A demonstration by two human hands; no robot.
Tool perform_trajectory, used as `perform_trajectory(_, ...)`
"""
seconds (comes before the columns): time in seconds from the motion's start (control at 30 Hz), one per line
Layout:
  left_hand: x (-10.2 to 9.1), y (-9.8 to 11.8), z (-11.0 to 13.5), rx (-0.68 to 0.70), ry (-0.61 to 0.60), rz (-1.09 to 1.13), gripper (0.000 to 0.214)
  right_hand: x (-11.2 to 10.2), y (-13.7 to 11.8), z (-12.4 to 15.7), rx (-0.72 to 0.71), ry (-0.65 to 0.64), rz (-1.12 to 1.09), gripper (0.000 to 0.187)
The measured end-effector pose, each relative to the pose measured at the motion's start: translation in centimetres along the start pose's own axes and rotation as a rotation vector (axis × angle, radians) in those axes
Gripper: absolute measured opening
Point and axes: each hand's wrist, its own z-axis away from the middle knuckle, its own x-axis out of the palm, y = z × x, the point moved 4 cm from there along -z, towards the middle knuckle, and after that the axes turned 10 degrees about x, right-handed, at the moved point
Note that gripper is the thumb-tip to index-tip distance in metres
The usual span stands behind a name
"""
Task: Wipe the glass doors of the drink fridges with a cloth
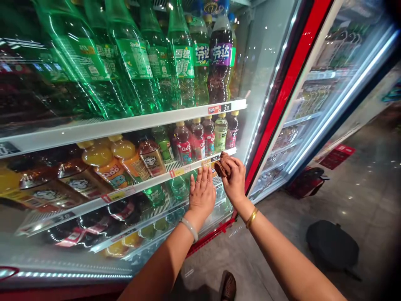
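Observation:
My left hand (202,193) lies flat with fingers stretched out, seemingly against the glass front of a drinks fridge, in line with a shelf edge (184,168) that carries price tags. A pale bangle (189,229) circles that wrist. Just to its right, my right hand (235,179) is closed on a bunched brown cloth (223,165), held at the right end of the same shelf edge. Whether the cloth touches the glass I cannot tell for sure. Behind both hands stand small Qoo juice bottles (182,144) and other drinks.
Large green Sprite bottles (134,58) and a dark Fanta bottle (219,58) fill the upper shelf. A red frame (291,71) runs up the fridge's right side, beside a second lit fridge (300,104). On the grey floor lies a dark round object (332,243).

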Motion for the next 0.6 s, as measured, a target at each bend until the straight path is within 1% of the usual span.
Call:
perform_trajectory(0.07, 0.1, 0.2, -0.2, -0.013, 0.002, -0.014, 0.082, 0.1, -0.4, -0.5, -0.017, 0.003, -0.009, 0.058)
perform_trajectory(0.13, 0.2, 0.4, -0.3, -0.025, 0.004, -0.035, 0.082, 0.3, -0.4, 0.2, -0.049, -0.024, -0.019, 0.056)
perform_trajectory(0.23, 0.3, 0.8, -0.4, -0.037, 0.000, -0.064, 0.081, 0.2, 0.7, 1.7, -0.095, -0.079, -0.029, 0.046)
perform_trajectory(0.3, 0.5, 1.3, -0.6, -0.034, -0.007, -0.077, 0.080, -0.1, 1.7, 2.0, -0.103, -0.092, -0.035, 0.043)
perform_trajectory(0.4, 1.0, 2.2, -1.3, -0.039, -0.012, -0.095, 0.080, -0.4, 2.4, 0.7, -0.097, -0.086, -0.049, 0.051)
perform_trajectory(0.5, 1.6, 2.8, -2.5, -0.084, -0.004, -0.121, 0.080, -0.2, 2.6, -0.8, -0.122, -0.085, -0.061, 0.057)
perform_trajectory(0.6, 2.1, 3.1, -3.5, -0.114, 0.012, -0.146, 0.083, -0.2, 3.5, -1.0, -0.182, -0.097, -0.064, 0.052)
